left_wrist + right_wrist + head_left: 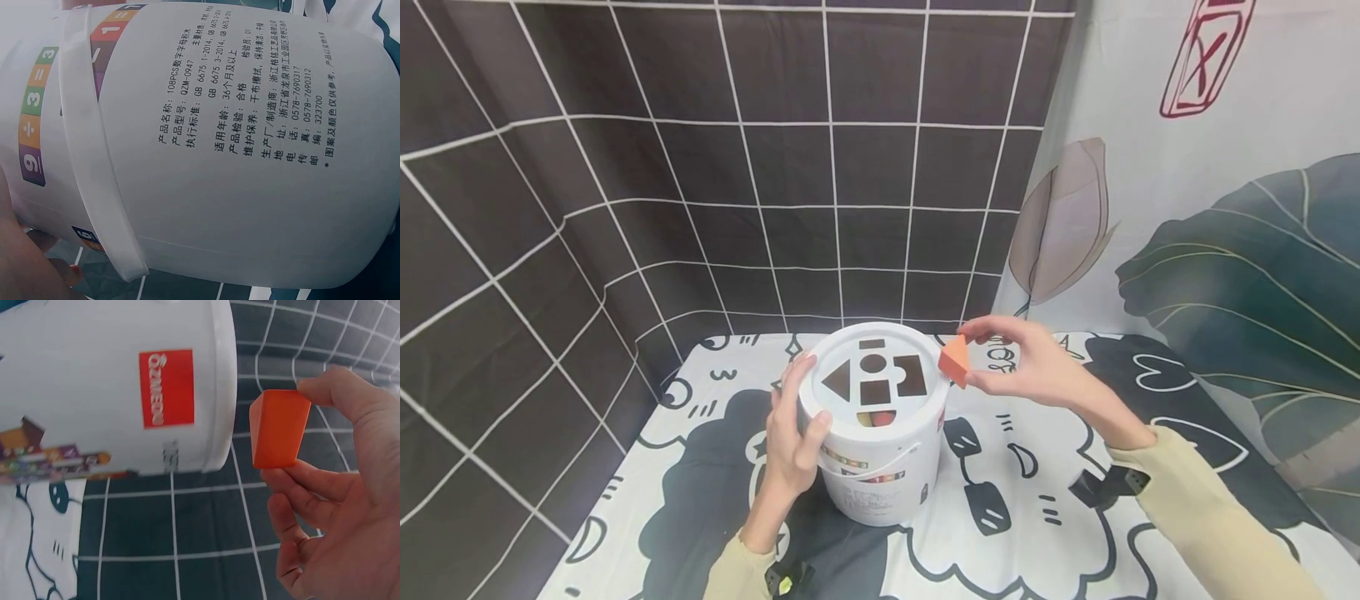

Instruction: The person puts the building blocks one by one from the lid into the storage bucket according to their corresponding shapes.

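Note:
A white plastic bucket [880,479] stands upright, its lid [838,343] cut with several shaped holes, among them a triangle, a circle and a square. My left hand [792,442] holds the bucket's left side at the rim, thumb towards the front. In the left wrist view, part of that hand [28,265] shows beside the white handle [103,169]. Just off the lid's right edge, my right hand [1037,362] pinches an orange triangular block [954,362] between thumb and fingers. The right wrist view shows the block [281,428] apart from the bucket's rim.
Yellow and red pieces [882,418] show through the front hole of the lid. A cartoon-printed cloth [1000,550] covers the table. Behind it hangs a dark gridded curtain [782,167], with a leaf-patterned white one [1150,200] at the right.

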The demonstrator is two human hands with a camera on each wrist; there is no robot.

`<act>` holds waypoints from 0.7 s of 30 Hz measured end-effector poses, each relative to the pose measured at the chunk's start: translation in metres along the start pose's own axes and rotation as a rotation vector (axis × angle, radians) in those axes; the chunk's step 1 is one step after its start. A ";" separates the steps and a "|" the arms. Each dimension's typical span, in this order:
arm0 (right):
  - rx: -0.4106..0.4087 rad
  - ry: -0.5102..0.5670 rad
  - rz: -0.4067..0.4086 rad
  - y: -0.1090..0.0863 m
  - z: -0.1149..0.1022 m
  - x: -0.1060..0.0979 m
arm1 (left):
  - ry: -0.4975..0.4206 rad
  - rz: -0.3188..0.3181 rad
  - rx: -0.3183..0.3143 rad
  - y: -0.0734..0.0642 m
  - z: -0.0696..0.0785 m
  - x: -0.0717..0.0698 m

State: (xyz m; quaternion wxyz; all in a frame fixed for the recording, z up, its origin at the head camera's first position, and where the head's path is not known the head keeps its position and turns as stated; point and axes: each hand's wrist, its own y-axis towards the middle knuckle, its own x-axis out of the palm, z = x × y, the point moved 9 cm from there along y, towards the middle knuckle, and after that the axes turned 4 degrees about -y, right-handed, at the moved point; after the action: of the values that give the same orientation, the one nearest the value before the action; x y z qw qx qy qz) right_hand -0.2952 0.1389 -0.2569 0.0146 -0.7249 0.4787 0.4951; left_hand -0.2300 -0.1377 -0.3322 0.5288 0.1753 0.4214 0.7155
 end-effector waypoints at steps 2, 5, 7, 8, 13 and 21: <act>-0.014 0.007 -0.010 0.005 -0.005 0.004 | 0.001 0.002 0.001 0.000 0.000 0.000; -0.023 0.010 -0.022 0.015 -0.012 0.011 | 0.001 0.007 0.004 -0.001 0.000 0.000; -0.021 0.015 -0.031 0.022 -0.017 0.016 | 0.001 0.005 0.004 0.000 0.000 0.000; -0.021 0.016 -0.035 0.025 -0.020 0.018 | 0.000 0.004 0.002 0.000 -0.001 0.001; -0.025 0.026 -0.068 0.040 -0.033 0.035 | 0.002 -0.003 -0.008 0.000 -0.001 0.001; -0.073 -0.008 -0.149 0.064 -0.053 0.070 | 0.002 -0.009 -0.018 -0.001 -0.003 0.001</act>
State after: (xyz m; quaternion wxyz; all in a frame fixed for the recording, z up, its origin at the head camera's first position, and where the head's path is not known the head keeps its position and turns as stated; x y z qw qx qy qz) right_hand -0.2996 0.0303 -0.2515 0.0269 -0.7565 0.4048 0.5129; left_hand -0.2324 -0.1380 -0.3348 0.5334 0.1679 0.4162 0.7170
